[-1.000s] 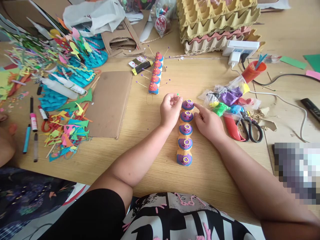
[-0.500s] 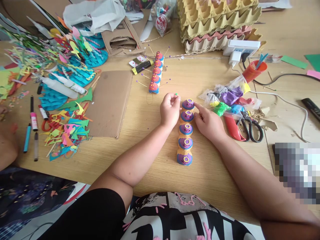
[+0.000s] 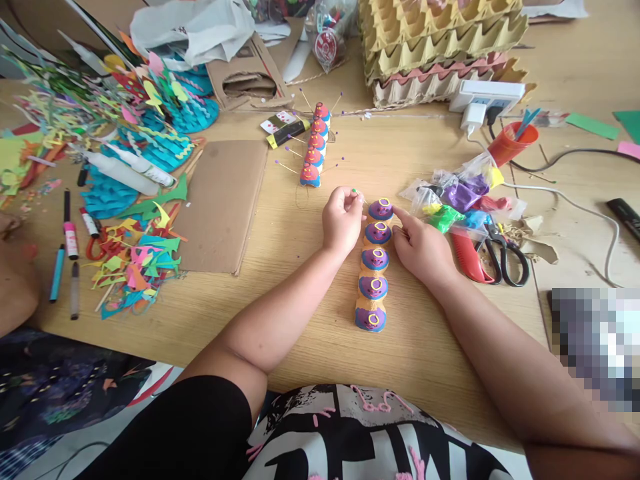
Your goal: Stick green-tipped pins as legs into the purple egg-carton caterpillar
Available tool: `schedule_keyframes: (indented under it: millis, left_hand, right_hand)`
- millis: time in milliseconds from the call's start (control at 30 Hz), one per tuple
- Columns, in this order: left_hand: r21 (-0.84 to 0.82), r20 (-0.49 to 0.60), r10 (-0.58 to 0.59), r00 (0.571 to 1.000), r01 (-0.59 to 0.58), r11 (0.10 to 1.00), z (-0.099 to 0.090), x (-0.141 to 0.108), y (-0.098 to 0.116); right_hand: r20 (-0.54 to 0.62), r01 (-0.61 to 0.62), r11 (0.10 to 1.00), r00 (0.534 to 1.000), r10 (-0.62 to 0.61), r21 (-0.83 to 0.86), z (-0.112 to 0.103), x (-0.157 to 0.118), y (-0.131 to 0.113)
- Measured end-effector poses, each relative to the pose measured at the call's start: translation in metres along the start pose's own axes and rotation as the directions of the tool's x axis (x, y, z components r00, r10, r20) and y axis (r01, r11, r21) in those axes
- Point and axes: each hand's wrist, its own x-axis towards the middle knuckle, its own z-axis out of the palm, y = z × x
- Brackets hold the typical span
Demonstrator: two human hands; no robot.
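Upright on the table stands a strip of egg-carton cups [image 3: 375,260], painted purple, blue and orange. Each cup has a drawn face and a yellow ring on top. My left hand [image 3: 343,223], closed in a pinch, holds a thin stick with a small green ball [image 3: 355,191] on its end. The stick points at the left side of the farthest cup; whether it touches is too small to tell. My right hand [image 3: 423,243] lies along the strip's right side, index finger against the far cup and thumb beside the second, the two spread apart.
Behind stands a red-and-blue carton strip [image 3: 315,147] with purple-tipped sticks. A cardboard sheet [image 3: 225,207] and paper scraps [image 3: 143,260] lie left. Bags of coloured clay [image 3: 463,193], black scissors [image 3: 505,257] and an orange cup [image 3: 513,143] are right. Another person's arm [image 3: 17,293] rests far left.
The view has shifted slightly. My left hand's stick now shows between the fingers and the far cup. My right hand stays by the strip.
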Motion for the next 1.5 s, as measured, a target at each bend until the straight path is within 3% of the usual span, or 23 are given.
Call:
schedule_keyframes:
  millis: [333, 600, 767, 1133, 1300, 1367, 1433, 1500]
  left_hand:
    - [0.042, 0.011, 0.025, 1.0, -0.025, 0.999, 0.0, 0.001, -0.006]
    - [0.084, 0.047, 0.119, 0.992, -0.123, 0.989, 0.0, 0.001, -0.01]
    - [0.081, 0.05, 0.094, 0.994, -0.097, 0.992, 0.0, 0.0, -0.008]
    - [0.019, -0.004, 0.044, 0.999, -0.044, 0.999, 0.001, 0.0, -0.005]
    - [-0.079, -0.08, 0.044, 0.996, -0.05, 0.996, 0.0, -0.003, -0.004]
    - [-0.069, -0.134, 0.105, 0.985, -0.115, 0.991, -0.002, -0.004, -0.004]
    - [-0.019, -0.169, 0.203, 0.965, -0.209, 0.978, -0.003, -0.006, -0.006]
    - [0.03, -0.163, 0.319, 0.934, -0.318, 0.948, -0.003, -0.007, -0.008]
  right_hand:
    - [0.007, -0.001, 1.0, 1.0, 0.001, -0.01, 0.002, 0.0, 0.001]
    - [0.014, -0.016, 1.0, 1.0, 0.016, -0.007, -0.001, 0.0, -0.001]
    - [-0.005, -0.003, 1.0, 1.0, 0.003, -0.002, 0.001, 0.001, 0.001]
    - [-0.013, -0.001, 0.999, 1.0, 0.002, 0.036, 0.001, 0.0, 0.001]
    - [-0.08, 0.0, 0.982, 0.997, 0.015, 0.188, 0.004, -0.001, 0.006]
    - [-0.137, 0.02, 0.952, 0.99, 0.023, 0.305, 0.006, 0.0, 0.008]
    - [-0.151, 0.016, 0.868, 0.986, 0.068, 0.497, 0.008, 0.002, 0.01]
    - [-0.069, -0.042, 0.641, 0.987, 0.147, 0.766, 0.007, 0.006, 0.011]
